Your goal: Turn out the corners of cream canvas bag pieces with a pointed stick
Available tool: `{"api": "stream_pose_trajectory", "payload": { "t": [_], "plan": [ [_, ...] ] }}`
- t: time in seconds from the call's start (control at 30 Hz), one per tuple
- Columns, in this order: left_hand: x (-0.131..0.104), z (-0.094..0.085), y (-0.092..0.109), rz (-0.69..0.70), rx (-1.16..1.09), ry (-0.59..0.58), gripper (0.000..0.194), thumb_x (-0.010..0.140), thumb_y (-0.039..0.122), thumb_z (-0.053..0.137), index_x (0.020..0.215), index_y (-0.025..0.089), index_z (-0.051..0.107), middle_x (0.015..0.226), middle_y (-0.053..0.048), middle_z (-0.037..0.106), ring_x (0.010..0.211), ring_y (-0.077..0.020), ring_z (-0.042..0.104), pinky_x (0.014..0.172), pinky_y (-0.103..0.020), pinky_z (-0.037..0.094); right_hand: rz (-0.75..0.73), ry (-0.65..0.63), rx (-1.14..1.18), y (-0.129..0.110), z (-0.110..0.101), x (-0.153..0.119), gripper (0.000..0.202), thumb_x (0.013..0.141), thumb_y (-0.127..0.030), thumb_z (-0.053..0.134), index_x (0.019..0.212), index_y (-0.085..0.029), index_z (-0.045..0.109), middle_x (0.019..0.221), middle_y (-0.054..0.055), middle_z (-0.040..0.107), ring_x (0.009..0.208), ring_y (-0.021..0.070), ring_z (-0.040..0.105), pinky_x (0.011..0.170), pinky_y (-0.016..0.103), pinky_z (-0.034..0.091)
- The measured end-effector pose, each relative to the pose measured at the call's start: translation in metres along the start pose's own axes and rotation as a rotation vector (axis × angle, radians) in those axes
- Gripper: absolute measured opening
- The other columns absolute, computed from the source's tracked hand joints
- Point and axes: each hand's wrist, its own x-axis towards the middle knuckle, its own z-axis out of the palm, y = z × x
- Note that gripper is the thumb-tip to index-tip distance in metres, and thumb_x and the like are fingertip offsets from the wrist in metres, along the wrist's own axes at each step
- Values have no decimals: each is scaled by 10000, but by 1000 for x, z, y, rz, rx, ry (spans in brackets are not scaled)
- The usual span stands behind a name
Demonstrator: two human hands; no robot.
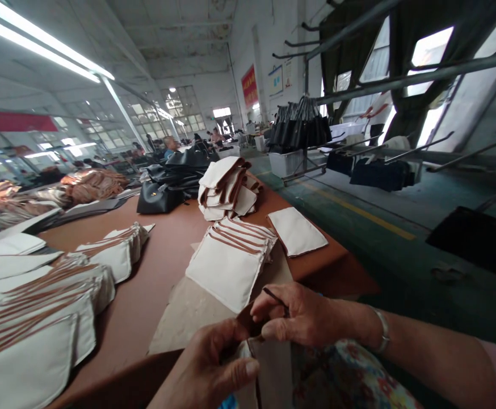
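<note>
At the table's near edge, my left hand (pixel 214 360) is closed on a cream fabric piece (pixel 276 369) with a brown edge, the thumb pressing its near side. My right hand (pixel 294 312) is closed at the top of the same piece, thumb and finger meeting by its edge. A thin dark curved tool (pixel 276 295) sticks out from the right fingers; most of it is hidden, so I cannot make out its kind. Just beyond my hands lies a fanned stack of cream fabric panels (pixel 225 264) with brown edges, on a sheet of brown board (pixel 175 318).
On the brown-covered table (pixel 146 272) are a single cream panel (pixel 298 231), a folded cream pile (pixel 228 187) and more fanned panels (pixel 30 335) at left. Black bags (pixel 167 182) lie behind. A metal rack (pixel 401 79) with hooks stands on the right, over the green floor.
</note>
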Motion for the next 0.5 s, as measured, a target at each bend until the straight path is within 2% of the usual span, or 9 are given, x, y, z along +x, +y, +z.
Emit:
{"api": "stream_pose_trajectory", "payload": {
  "t": [0.1,0.23,0.37,0.43,0.5],
  "plan": [
    [4,2,2,-9,44,-15,294,822,424,683,817,139,609,743,13,532,693,-123,435,610,-225,331,-16,-49,79,-5,10,0,276,849,-349,616,1003,-122,585,861,28,622,716,114,544,636,210,429],
    [5,4,5,-58,78,28,307,806,423,684,824,119,644,732,-4,575,691,-136,458,614,-235,337,-32,-4,-44,1,17,-2,128,868,-256,568,875,-129,582,743,-7,573,644,91,490,585,196,373],
    [9,5,4,-113,53,41,296,799,407,680,802,112,657,742,-25,615,705,-151,503,643,-242,375,-55,55,-143,-4,15,-2,44,855,-169,531,836,-138,555,752,-3,556,670,93,486,626,207,371],
    [12,5,2,-115,48,74,266,794,381,673,764,118,648,703,-12,603,661,-133,480,616,-230,368,18,44,-47,-7,13,-2,50,852,-184,538,830,-141,552,721,-17,531,638,83,462,592,194,360],
    [15,6,-1,-100,52,120,206,777,329,666,737,128,641,668,10,581,627,-117,446,588,-218,354,181,-4,176,-5,11,-1,90,856,-233,546,834,-146,544,653,-44,483,542,64,415,503,176,331]
  ]
}}
